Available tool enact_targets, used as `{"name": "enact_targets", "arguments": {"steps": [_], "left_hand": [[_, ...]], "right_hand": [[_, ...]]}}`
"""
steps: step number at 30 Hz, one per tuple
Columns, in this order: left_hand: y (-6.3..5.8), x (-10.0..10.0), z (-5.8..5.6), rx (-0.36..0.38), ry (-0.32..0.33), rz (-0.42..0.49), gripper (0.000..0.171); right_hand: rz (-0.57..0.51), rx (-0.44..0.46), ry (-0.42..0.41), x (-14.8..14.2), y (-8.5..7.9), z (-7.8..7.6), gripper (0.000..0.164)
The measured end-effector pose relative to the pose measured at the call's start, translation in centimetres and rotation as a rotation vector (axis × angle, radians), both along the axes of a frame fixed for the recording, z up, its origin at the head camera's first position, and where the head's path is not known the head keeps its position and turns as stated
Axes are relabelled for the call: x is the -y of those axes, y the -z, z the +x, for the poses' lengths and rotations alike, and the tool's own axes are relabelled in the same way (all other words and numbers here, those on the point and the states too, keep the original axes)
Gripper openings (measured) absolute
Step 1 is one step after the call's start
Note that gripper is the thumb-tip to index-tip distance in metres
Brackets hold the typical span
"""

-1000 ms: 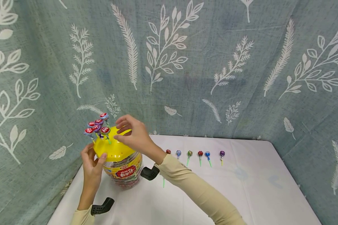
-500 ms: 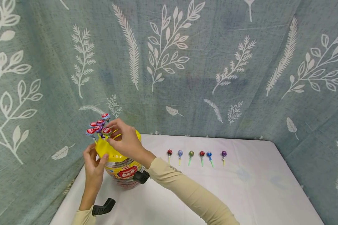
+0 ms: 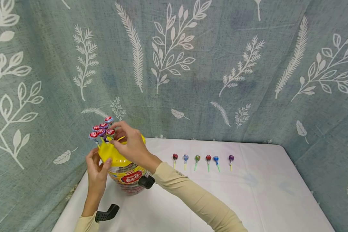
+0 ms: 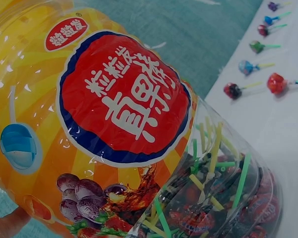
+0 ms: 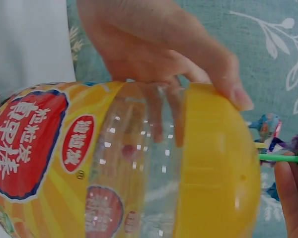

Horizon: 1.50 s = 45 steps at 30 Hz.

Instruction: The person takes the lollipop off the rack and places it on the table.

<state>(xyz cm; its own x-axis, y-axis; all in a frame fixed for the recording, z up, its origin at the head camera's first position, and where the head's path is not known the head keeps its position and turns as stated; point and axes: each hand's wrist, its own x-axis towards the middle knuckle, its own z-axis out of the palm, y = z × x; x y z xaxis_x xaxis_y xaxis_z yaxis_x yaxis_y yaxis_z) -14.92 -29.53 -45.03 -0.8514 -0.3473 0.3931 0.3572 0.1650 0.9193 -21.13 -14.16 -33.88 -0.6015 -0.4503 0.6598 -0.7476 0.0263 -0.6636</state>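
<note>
A large clear jar point(image 3: 130, 177) with a yellow and red label stands at the left of the table. Its domed yellow lid point(image 3: 120, 158) bears several upright wrapped lollipops point(image 3: 94, 135). My left hand point(image 3: 97, 172) grips the lid's near left side, thumb on its rim. Above the lid, my right hand point(image 3: 131, 145) pinches a red-topped lollipop point(image 3: 111, 132). In the right wrist view its green stick point(image 5: 278, 157) meets the top of the lid, between my fingertips. Through the jar wall, the left wrist view shows many lollipops inside.
Several lollipops lie in a row on the white table point(image 3: 249, 193), a purple one point(image 3: 231, 158) farthest right. An orange-red lollipop point(image 4: 277, 84) lies nearer, hidden behind my right arm in the head view. A patterned grey-green curtain point(image 3: 174, 71) encloses the table.
My right hand has moved left from a spot beside the lollipop, and its fingers now pinch it. The left hand keeps its grip on the lid. My right forearm has shifted left.
</note>
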Motion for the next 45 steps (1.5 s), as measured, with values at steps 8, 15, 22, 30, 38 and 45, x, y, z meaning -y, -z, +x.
{"name": "enact_targets", "arguments": {"steps": [8,15,22,30,38,45], "left_hand": [[-0.2,-0.1,0.0,0.029,-0.021,-0.012,0.060],[-0.1,-0.2,0.0,0.021,-0.015,0.001,0.060],[-0.1,-0.1,-0.1,0.023,-0.022,0.006,0.061],[-0.1,-0.2,0.0,0.013,-0.014,0.018,0.061],[-0.2,-0.3,0.1,0.027,-0.021,-0.010,0.062],[-0.3,-0.2,0.0,0.044,-0.034,-0.048,0.062]], "right_hand": [[-0.026,0.014,-0.018,-1.2,-1.2,0.0,0.036],[-0.052,0.016,-0.026,-2.7,-2.0,-0.2,0.038],[-0.074,0.031,-0.040,-4.2,-2.0,-0.3,0.039],[-0.050,0.058,-0.030,-5.9,-1.5,0.0,0.039],[-0.055,0.082,-0.030,-7.7,-0.7,0.1,0.038],[-0.035,0.134,0.003,-9.5,0.2,0.5,0.038]]}}
